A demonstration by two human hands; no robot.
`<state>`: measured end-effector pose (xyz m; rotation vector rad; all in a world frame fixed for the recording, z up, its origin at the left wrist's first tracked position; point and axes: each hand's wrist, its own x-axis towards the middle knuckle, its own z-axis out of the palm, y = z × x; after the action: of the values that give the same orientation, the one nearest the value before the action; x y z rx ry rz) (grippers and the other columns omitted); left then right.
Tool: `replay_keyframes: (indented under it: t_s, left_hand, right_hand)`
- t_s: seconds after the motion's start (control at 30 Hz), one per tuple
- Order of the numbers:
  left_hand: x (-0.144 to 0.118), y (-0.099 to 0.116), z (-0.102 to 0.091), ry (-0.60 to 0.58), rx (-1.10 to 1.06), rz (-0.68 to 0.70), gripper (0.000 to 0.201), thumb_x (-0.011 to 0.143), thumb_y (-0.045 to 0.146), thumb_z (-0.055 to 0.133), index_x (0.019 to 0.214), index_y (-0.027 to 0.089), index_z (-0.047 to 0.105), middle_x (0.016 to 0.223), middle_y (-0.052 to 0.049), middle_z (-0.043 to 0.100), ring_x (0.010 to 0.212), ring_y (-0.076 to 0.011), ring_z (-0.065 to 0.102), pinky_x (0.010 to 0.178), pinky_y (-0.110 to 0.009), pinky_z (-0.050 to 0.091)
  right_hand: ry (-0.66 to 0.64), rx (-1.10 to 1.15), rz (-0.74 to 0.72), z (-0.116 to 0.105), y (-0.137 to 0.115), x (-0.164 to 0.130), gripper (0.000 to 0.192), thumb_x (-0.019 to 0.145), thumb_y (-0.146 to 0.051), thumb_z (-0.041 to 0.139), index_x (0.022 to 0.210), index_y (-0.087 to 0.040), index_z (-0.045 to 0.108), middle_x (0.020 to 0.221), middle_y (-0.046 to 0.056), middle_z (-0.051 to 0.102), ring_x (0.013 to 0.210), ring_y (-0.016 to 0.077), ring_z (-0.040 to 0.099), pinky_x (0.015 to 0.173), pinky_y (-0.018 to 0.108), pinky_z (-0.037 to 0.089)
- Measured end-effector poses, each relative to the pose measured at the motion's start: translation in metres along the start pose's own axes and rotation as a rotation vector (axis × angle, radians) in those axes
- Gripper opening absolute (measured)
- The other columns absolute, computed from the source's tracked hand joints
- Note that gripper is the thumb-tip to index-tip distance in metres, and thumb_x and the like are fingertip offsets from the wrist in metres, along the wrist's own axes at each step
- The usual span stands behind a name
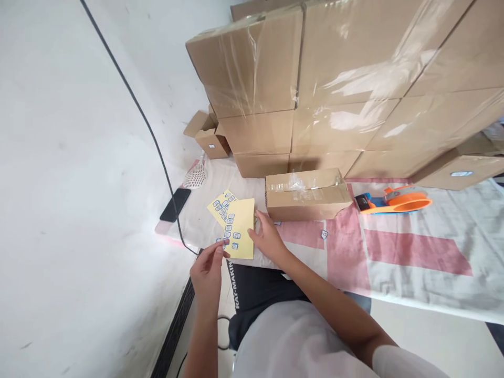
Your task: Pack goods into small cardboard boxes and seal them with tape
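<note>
Yellow sticker sheet point(241, 231) lies before the taped box point(307, 193); left hand point(207, 269) pinches a small sticker point(226, 242), right hand point(269, 237) rests loosely open on its edge.

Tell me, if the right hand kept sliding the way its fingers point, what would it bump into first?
Most likely the small taped cardboard box. The right hand rests at the edge of the yellow sticker sheet, fingers pointing up toward the box's near left corner. Depth is hard to judge, so it might just slip past that corner.
</note>
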<state>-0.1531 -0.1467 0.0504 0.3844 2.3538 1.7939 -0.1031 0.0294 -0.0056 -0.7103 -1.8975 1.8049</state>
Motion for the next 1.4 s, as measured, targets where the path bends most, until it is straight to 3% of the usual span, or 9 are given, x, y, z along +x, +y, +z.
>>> replay_keyframes:
  t_s: [0.1,0.27,0.37,0.47,0.73,0.83,0.97,1.13,1.4]
  left_hand:
    - [-0.006,-0.002,0.014,-0.182,-0.01,-0.053,0.045,0.09,0.043,0.071,0.126,0.02,0.056,0.087,-0.003,0.078,0.066,-0.0142,0.067,0.077,-0.031,0.056]
    - [-0.029,-0.008,0.052,-0.679,0.167,-0.007,0.035,0.097,0.037,0.056,0.127,0.022,0.046,0.08,0.0,0.073,0.068,-0.0161,0.068,0.072,-0.03,0.052]
    - [-0.039,-0.006,0.07,-0.79,0.269,0.057,0.031,0.1,0.034,0.05,0.128,0.022,0.047,0.087,-0.002,0.075,0.075,-0.0178,0.07,0.076,-0.031,0.051]
    - [-0.039,0.0,0.082,-0.837,0.319,0.11,0.031,0.1,0.035,0.049,0.129,0.023,0.047,0.095,-0.005,0.078,0.081,-0.0193,0.072,0.077,-0.031,0.051]
    - [-0.033,0.017,0.1,-0.858,0.502,0.234,0.039,0.1,0.041,0.052,0.135,0.024,0.047,0.101,-0.005,0.08,0.084,-0.0222,0.075,0.074,-0.033,0.051]
    - [-0.021,0.023,0.108,-0.598,0.565,0.422,0.041,0.097,0.041,0.061,0.133,0.022,0.053,0.101,-0.006,0.08,0.085,-0.0232,0.074,0.079,-0.036,0.053]
    - [0.013,0.037,0.132,-0.296,0.606,0.918,0.046,0.091,0.041,0.071,0.132,0.021,0.062,0.144,-0.016,0.064,0.138,-0.034,0.055,0.116,-0.05,0.038]
    - [0.064,0.045,0.154,-0.527,0.645,1.044,0.045,0.095,0.04,0.067,0.137,0.027,0.063,0.148,-0.01,0.062,0.142,-0.0338,0.05,0.122,-0.056,0.032]
    - [0.098,0.034,0.135,-0.562,0.532,1.022,0.039,0.092,0.034,0.071,0.13,0.027,0.066,0.137,-0.011,0.069,0.13,-0.0293,0.06,0.114,-0.051,0.046]
  right_hand:
    - [-0.024,-0.042,-0.146,-0.027,-0.006,-0.044,0.031,0.09,-0.031,0.065,0.119,-0.022,0.069,0.13,0.013,0.066,0.119,0.0266,0.062,0.098,0.042,0.052]
    - [-0.053,-0.05,-0.105,-0.066,-0.001,-0.099,0.014,0.094,-0.029,0.062,0.093,-0.021,0.073,0.085,0.004,0.068,0.075,0.0162,0.06,0.07,0.03,0.047]
    - [-0.01,-0.14,-0.112,-0.082,0.005,-0.113,0.014,0.094,-0.025,0.06,0.084,-0.021,0.069,0.08,0.002,0.065,0.073,0.0157,0.058,0.068,0.03,0.045]
    - [0.026,-0.216,-0.095,-0.094,0.008,-0.117,0.011,0.091,-0.025,0.064,0.1,-0.021,0.068,0.09,0.003,0.069,0.074,0.0161,0.059,0.072,0.031,0.048]
    - [0.064,-0.307,-0.22,-0.128,0.009,-0.111,0.018,0.099,-0.025,0.055,0.093,-0.021,0.072,0.087,0.005,0.069,0.078,0.0179,0.061,0.074,0.032,0.048]
    - [0.216,-0.249,-0.2,-0.162,0.009,-0.098,0.021,0.1,-0.03,0.055,0.093,-0.021,0.072,0.087,0.006,0.07,0.075,0.0178,0.061,0.07,0.031,0.047]
    - [0.333,-0.184,-0.191,-0.224,0.006,-0.061,0.02,0.097,-0.037,0.057,0.088,-0.021,0.065,0.08,0.003,0.066,0.072,0.018,0.057,0.068,0.031,0.042]
    - [0.269,-0.031,-0.211,-0.263,0.009,-0.003,0.017,0.092,-0.036,0.055,0.084,-0.022,0.055,0.073,-0.002,0.054,0.069,0.0154,0.05,0.068,0.029,0.041]
    - [0.084,0.095,-0.25,-0.25,0.035,0.006,0.015,0.094,-0.036,0.05,0.089,-0.023,0.055,0.085,-0.001,0.058,0.08,0.0158,0.056,0.077,0.029,0.048]
